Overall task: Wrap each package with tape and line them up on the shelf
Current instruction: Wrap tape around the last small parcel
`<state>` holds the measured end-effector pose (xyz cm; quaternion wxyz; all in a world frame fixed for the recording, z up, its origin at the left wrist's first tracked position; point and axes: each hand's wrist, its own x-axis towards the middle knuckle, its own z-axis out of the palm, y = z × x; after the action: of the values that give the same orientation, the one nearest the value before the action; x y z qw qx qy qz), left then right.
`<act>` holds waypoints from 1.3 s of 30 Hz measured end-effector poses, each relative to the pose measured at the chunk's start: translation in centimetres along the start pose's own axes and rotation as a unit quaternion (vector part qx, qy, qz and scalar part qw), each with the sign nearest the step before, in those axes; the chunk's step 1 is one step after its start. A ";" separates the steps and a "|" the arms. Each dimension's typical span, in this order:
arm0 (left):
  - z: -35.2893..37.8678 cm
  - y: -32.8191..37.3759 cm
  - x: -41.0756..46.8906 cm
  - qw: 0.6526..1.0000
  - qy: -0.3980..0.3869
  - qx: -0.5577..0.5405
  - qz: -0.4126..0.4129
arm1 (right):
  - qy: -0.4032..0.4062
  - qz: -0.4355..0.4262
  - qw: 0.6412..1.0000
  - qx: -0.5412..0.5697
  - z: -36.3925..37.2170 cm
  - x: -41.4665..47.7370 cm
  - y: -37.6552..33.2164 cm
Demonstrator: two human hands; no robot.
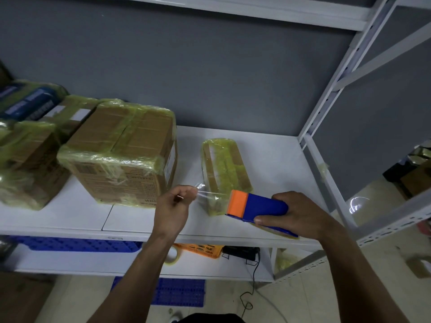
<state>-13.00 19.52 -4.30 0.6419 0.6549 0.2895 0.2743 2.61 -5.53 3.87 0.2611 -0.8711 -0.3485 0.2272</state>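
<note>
Head view, and the small package [225,171] lies flat on the white shelf [275,157], already banded in yellowish tape. At its near end sits the tape dispenser [258,205] — blue body, orange nose — apparently right up against it. The right hand [303,213] is wrapped round the dispenser's body, fingers and thumb clamped on it. Just left of the package's near corner, the left hand [172,206] pinches the free end of a clear tape strip [201,191] between thumb and fingertips, and the strip stretches across to the package.

Left of the package stands a large box [121,155], taped over its top and edges. Further left, more wrapped packages [28,155] crowd along the shelf.

Most of the job looks done — that row is wrapped and placed, and this small one seems to be on its last passes. What's left, by the look of it: lay this strip, cut it, and slide the package in beside the large box.

Below the package, on the lower level, a spare tape roll [172,255] sits near an orange basket [205,249].
</note>
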 end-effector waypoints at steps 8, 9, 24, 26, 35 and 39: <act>1.6 -2.4 0.1 0.997 0.059 -0.043 -0.018 | 0.117 -0.011 0.987 -0.106 0.3 1.2 -1.8; 1.7 -2.7 0.2 0.997 0.065 -0.045 -0.020 | 0.107 -0.005 0.988 -0.114 0.3 1.4 -2.1; 4.3 -4.9 0.7 0.999 0.009 0.010 -0.045 | 0.110 0.074 0.969 -0.207 2.0 3.6 -3.7; 4.5 -4.7 1.0 0.998 -0.014 0.018 -0.067 | 0.104 0.078 0.969 -0.211 1.9 3.8 -3.7; 4.8 -5.1 0.5 0.999 -0.035 -0.033 0.023 | 0.093 0.098 0.971 -0.199 1.9 4.1 -3.6; 5.2 -5.6 -0.1 0.994 -0.099 -0.039 0.021 | 0.089 0.101 0.973 -0.188 2.1 4.3 -3.4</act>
<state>-9.40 15.94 -10.04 0.6864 0.6596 0.1993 0.2326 2.55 0.27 3.47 0.0980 -0.9520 -0.2706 0.1041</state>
